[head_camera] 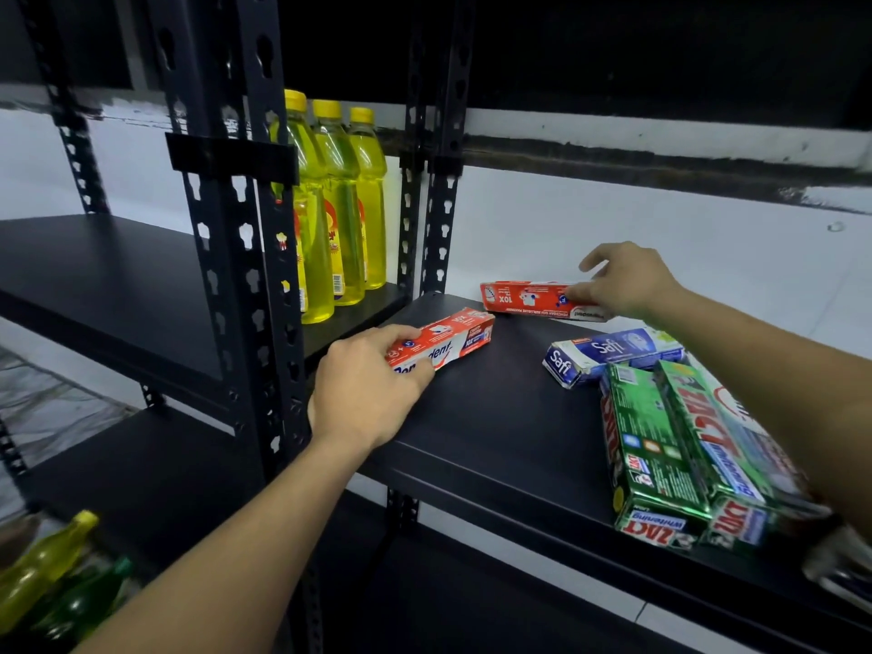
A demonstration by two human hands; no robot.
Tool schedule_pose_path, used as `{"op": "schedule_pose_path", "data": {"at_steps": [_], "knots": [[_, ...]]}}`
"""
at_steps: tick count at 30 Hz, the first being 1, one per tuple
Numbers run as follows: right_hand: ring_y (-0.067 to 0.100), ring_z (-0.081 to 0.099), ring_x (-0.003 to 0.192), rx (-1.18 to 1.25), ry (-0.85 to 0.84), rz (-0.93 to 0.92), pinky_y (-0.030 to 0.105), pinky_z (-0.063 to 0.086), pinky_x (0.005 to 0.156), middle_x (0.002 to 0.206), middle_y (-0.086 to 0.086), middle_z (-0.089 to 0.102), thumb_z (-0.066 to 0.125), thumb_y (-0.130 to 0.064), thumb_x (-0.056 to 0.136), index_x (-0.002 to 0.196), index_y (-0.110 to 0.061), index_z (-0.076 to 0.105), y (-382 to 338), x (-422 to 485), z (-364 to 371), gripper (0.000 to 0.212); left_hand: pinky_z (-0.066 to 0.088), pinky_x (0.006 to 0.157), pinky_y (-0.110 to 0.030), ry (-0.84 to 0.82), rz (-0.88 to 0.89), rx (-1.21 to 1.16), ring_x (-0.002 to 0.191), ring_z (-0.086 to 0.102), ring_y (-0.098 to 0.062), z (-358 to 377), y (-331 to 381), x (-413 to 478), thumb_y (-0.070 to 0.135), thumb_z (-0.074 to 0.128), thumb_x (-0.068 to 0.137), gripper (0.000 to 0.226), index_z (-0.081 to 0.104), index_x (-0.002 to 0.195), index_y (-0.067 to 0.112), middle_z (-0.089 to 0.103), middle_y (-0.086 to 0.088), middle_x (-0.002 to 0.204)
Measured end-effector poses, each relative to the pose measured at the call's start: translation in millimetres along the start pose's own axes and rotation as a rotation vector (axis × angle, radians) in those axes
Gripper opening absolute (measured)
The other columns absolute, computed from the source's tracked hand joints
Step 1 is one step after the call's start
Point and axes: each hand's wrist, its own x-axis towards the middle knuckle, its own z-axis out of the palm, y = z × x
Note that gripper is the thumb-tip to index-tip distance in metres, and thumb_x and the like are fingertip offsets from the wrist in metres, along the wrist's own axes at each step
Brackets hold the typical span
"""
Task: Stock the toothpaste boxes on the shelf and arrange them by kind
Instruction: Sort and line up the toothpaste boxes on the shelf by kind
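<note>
All the boxes in view already lie on the black shelf point(495, 417), so stocking looks largely done, while sorting seems about midway. The green boxes point(660, 446) sit bunched at 4 o'clock near the front edge, with the blue boxes point(608, 351) askew just beside them at 2 o'clock. The reds lie apart. The right hand point(623, 280) grasps the far red box point(524, 299) at 1 o'clock, and the left hand point(368, 384) curls its fingers round the near red box point(453, 337) at 10 o'clock. Pairing the reds and squaring the rows likely remain.

Left hand point(373, 384) gripping, right hand point(625, 280) pinching
</note>
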Motion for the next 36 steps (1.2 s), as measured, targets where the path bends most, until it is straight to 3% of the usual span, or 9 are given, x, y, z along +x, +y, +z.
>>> {"op": "schedule_pose_path", "data": {"at_steps": [7,12,15,19,23,25,28,32,36], "knots": [[0.028,0.064,0.098,-0.085,0.189,-0.041,0.039,0.057,0.078,0.114,0.012,0.067,0.078,-0.036,0.081,0.117,-0.016,0.061,-22.6,-6.8,-10.7,0.045,0.057,0.077,-0.028,-0.003,-0.011,0.005,0.086,0.064,-0.005,0.4,0.3,0.5,0.05,0.073,0.077,0.039,0.07,0.115,0.042,0.072,0.017,0.104],[0.024,0.07,0.067,0.168,0.043,-0.01,0.039,0.061,0.063,0.086,0.008,0.07,0.086,-0.038,0.068,0.105,-0.018,0.065,-55.1,-21.8,-1.2,0.048,0.057,0.078,-0.031,-0.003,-0.011,0.008,0.088,0.064,-0.007,-0.5,1.0,0.3,0.051,0.072,0.078,0.038,0.07,0.115,0.043,0.072,0.017,0.104],[0.015,0.06,0.049,0.212,-0.101,-0.085,0.029,0.054,0.054,0.063,0.004,0.07,0.087,-0.037,0.067,0.1,-0.016,0.067,-69.8,-33.8,11.8,0.044,0.057,0.075,-0.029,-0.001,-0.013,0.008,0.086,0.064,-0.006,-0.2,1.0,0.2,0.05,0.072,0.078,0.038,0.07,0.115,0.043,0.072,0.017,0.103],[0.015,0.061,0.066,0.367,-0.329,-0.048,0.024,0.051,0.058,0.079,0.002,0.068,0.088,-0.046,0.064,0.094,-0.011,0.072,-71.2,-42.2,19.3,0.048,0.054,0.073,-0.026,0.05,-0.014,0.015,0.086,0.065,-0.009,0.7,-0.4,-0.5,0.046,0.07,0.082,0.036,0.07,0.117,0.038,0.073,0.014,0.105],[0.024,0.068,0.088,0.554,-0.596,-0.033,0.043,0.057,0.089,0.112,0.018,0.07,0.067,-0.007,0.088,0.106,-0.004,0.072,-58.1,-37.2,27.3,0.019,0.051,0.076,-0.026,0.092,-0.026,0.051,0.096,0.065,-0.011,1.8,-1.3,-0.4,0.045,0.07,0.084,0.039,0.068,0.122,0.035,0.07,0.012,0.116],[0.02,0.069,0.092,0.459,-0.591,-0.164,0.04,0.059,0.087,0.122,0.012,0.064,0.058,0.007,0.09,0.112,-0.012,0.072,-52.4,-30.5,28.8,0.032,0.05,0.076,-0.025,0.094,-0.032,0.053,0.097,0.065,-0.01,1.7,-0.7,-0.8,0.044,0.07,0.085,0.039,0.068,0.122,0.035,0.07,0.012,0.117],[0.013,0.064,0.083,0.238,-0.535,-0.366,0.036,0.059,0.078,0.125,0.006,0.062,0.059,0.0,0.092,0.118,-0.035,0.07,-52.1,-23.3,25.9,0.044,0.051,0.076,-0.025,0.107,-0.028,0.061,0.098,0.065,-0.01,1.6,-0.3,-1.2,0.045,0.071,0.085,0.039,0.068,0.123,0.034,0.07,0.012,0.118],[0.022,0.049,0.128,-0.011,-0.65,-0.432,0.035,0.041,0.103,0.152,-0.007,0.04,0.06,-0.013,0.096,0.134,-0.054,0.05,-45.3,-6.2,29.4,0.057,0.05,0.075,-0.023,0.113,-0.032,0.067,0.099,0.065,-0.009,2.2,-0.9,-0.8,0.045,0.071,0.085,0.041,0.068,0.124,0.034,0.069,0.012,0.119],[0.025,0.029,0.145,-0.221,-0.654,-0.504,0.04,0.027,0.117,0.161,-0.004,0.025,0.063,-0.018,0.094,0.14,-0.059,0.038,-39.6,-0.9,34.9,0.065,0.051,0.075,-0.023,0.12,-0.031,0.067,0.097,0.065,-0.009,2.5,-1.2,-1.2,0.045,0.071,0.085,0.041,0.068,0.124,0.033,0.07,0.012,0.118]]}}
